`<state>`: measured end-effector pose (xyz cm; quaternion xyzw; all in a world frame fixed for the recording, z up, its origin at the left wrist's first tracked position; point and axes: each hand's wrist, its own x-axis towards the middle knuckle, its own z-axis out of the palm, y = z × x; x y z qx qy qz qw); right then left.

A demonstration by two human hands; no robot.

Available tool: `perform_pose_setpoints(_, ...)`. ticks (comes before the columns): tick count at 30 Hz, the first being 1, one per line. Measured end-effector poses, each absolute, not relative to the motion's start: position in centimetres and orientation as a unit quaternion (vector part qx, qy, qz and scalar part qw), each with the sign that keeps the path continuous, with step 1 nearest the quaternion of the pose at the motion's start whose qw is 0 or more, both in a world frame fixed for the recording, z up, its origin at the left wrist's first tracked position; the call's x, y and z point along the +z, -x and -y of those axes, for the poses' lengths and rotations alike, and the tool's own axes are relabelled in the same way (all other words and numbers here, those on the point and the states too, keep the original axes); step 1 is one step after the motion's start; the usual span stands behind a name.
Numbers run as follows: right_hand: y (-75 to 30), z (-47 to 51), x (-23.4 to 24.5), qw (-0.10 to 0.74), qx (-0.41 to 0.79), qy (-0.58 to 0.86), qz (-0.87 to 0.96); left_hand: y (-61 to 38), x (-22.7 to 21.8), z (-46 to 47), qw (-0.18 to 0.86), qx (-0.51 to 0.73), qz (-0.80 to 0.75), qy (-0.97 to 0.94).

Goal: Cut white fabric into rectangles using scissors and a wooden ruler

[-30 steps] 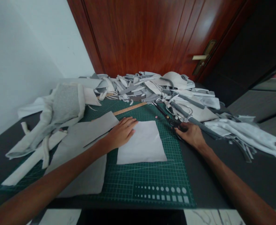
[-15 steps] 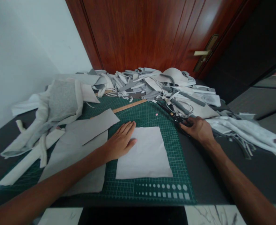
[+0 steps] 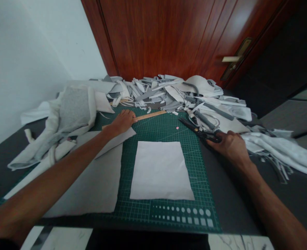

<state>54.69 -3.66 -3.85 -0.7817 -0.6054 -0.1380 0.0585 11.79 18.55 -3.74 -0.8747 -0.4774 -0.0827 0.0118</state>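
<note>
A white rectangular fabric piece (image 3: 162, 170) lies flat on the green cutting mat (image 3: 166, 211). My left hand (image 3: 122, 121) reaches to the far part of the mat, fingers curled onto the near end of a wooden ruler (image 3: 150, 115). My right hand (image 3: 230, 145) rests at the mat's right edge with its fingers closed around the handles of black scissors (image 3: 196, 129), whose blades point left and away. A small pink dot (image 3: 177, 128) sits on the mat between ruler and scissors.
Grey fabric sheets (image 3: 96, 173) overlap the mat's left side. A big heap of grey and white fabric scraps (image 3: 179, 95) fills the table's far side, with more cloth at left (image 3: 70, 114) and right (image 3: 281, 149). A wooden door (image 3: 169, 38) stands behind.
My left hand left the white fabric piece and moved forward to the wooden ruler. My right hand stayed on the scissors at the mat's right edge.
</note>
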Motion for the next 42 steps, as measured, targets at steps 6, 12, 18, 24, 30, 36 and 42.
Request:
perform_pose_setpoints(6, -56.0, 3.6, -4.2, 0.069, -0.137, 0.779, 0.607, -12.9, -3.7, -19.0, -0.004, -0.095, 0.468, 0.879)
perform_pose_setpoints(12, -56.1, 3.4, -4.8, 0.085, -0.151, 0.782, 0.599, -14.3, -2.9, -18.3, -0.024, -0.13, 0.462, 0.877)
perform_pose_setpoints(18, -56.3, 3.1, -4.8, 0.098, -0.103, 0.801, 0.582, -14.0, 0.2, -15.8, -0.042, -0.176, 0.453, 0.873)
perform_pose_setpoints(24, -56.7, 3.1, -4.5, 0.107, -0.075, 0.8, 0.586, -15.4, -0.6, -9.1, -0.149, -0.046, 0.301, 0.941)
perform_pose_setpoints(30, -56.3, 3.2, -4.2, 0.111, -0.081, 0.8, 0.584, -19.0, -3.8, -7.5, -0.126, -0.04, 0.228, 0.965)
perform_pose_setpoints(36, -56.1, 3.2, -4.1, 0.11, -0.084, 0.796, 0.589, -19.4, -3.9, -8.0, -0.048, -0.078, 0.165, 0.982)
perform_pose_setpoints(42, -56.4, 3.2, -4.4, 0.125, -0.095, 0.789, 0.595, -18.1, -3.1, -6.5, 0.161, -0.097, 0.052, 0.981)
